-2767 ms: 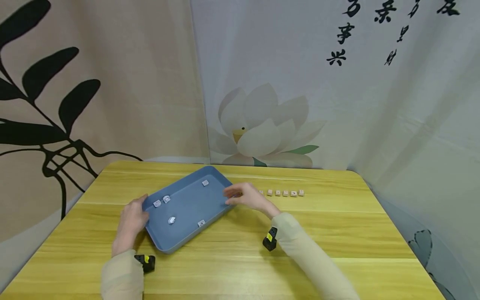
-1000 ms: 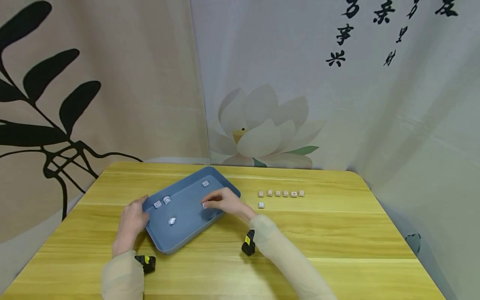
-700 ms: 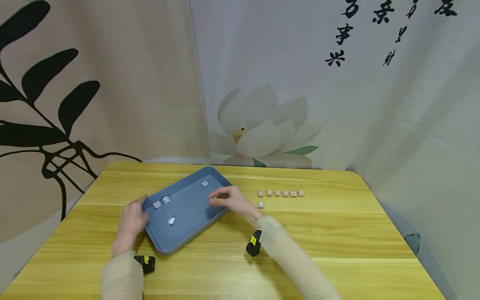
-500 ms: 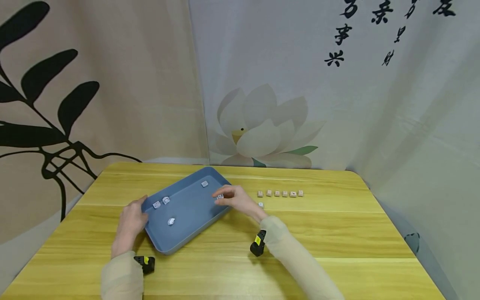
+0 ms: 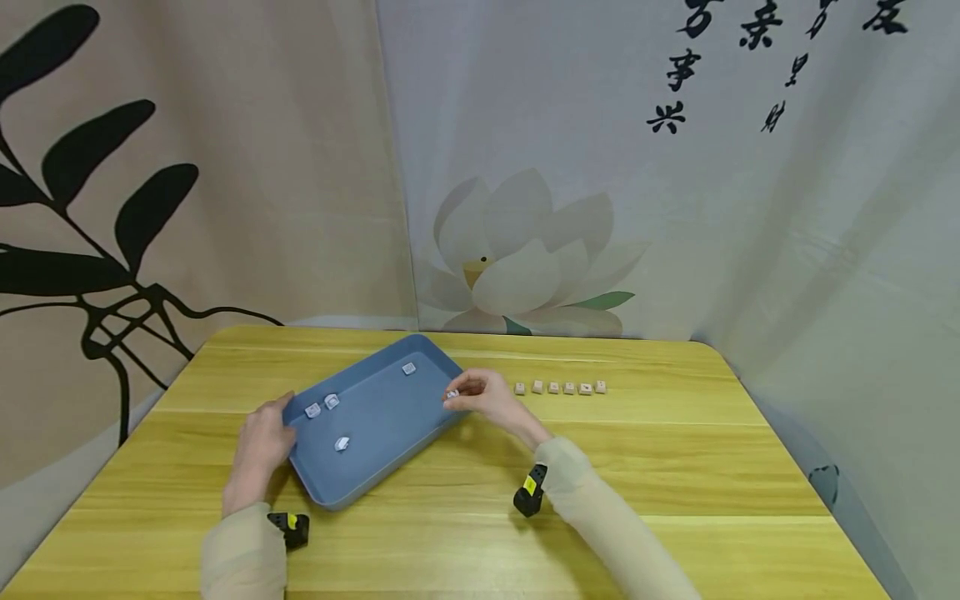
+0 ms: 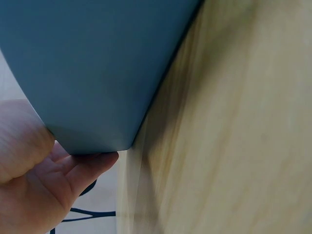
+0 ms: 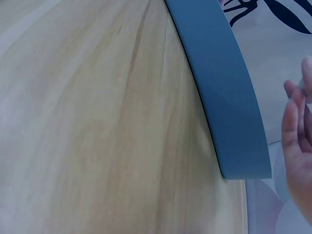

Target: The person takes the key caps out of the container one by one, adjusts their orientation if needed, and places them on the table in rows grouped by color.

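At the left, my left hand [image 5: 261, 446] grips the near-left end of a blue rectangular tray [image 5: 375, 417]. The left wrist view shows the thumb and fingers of that hand [image 6: 58, 180] around the tray's corner. My right hand [image 5: 495, 400] is above the tray's right end, pinching a small white keycap-like block [image 5: 452, 394] between thumb and fingertips. In the right wrist view the right hand [image 7: 298, 131] is partly cut off at the edge. Several similar white blocks with dark marks [image 5: 408, 368] lie scattered in the tray, one of them tilted [image 5: 342, 444].
Several matching blocks [image 5: 553, 387] stand in a straight row on the wooden table [image 5: 637, 475], right of the tray. A printed curtain [image 5: 540, 100] hangs behind the table's far edge. Each wrist carries a small black camera [image 5: 529, 492].
My right hand took a block from the tray's near side, lifted it and carried it rightward. A block in front of the row is now hidden behind that hand. The left hand stays put.
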### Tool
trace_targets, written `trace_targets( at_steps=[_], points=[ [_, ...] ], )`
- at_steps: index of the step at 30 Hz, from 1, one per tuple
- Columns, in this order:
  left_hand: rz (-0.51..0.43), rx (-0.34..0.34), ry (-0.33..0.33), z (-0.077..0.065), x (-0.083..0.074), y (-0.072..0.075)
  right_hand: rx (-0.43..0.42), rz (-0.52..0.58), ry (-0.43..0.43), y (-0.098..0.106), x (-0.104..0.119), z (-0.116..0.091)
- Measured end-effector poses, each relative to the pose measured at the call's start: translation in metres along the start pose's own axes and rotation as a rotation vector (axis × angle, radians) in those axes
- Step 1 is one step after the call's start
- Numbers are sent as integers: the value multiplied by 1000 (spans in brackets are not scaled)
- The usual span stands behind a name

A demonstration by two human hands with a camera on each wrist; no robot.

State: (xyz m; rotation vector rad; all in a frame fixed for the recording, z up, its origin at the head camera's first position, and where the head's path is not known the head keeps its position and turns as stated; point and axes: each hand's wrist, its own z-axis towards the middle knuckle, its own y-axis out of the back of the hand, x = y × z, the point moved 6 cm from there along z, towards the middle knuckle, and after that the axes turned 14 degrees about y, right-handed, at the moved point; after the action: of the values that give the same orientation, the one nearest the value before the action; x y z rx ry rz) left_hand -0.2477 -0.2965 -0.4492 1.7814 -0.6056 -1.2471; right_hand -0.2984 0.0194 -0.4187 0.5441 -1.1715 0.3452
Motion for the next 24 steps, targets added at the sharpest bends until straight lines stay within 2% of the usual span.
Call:
trace_targets(
  at_steps=[4,10,17,24],
  points=[
    [5,-4,1,0,0,0,-12,-19,22,4,4,-4],
    [5,-4,2,1,1,0,-8,-105,42,9,11,-7],
    [6,-8,2,0,1,0,-95,-100,3,17,13,-13],
    [2,-2,7,0,1,0,-109,-192,83,27,18,-22]
  ],
)
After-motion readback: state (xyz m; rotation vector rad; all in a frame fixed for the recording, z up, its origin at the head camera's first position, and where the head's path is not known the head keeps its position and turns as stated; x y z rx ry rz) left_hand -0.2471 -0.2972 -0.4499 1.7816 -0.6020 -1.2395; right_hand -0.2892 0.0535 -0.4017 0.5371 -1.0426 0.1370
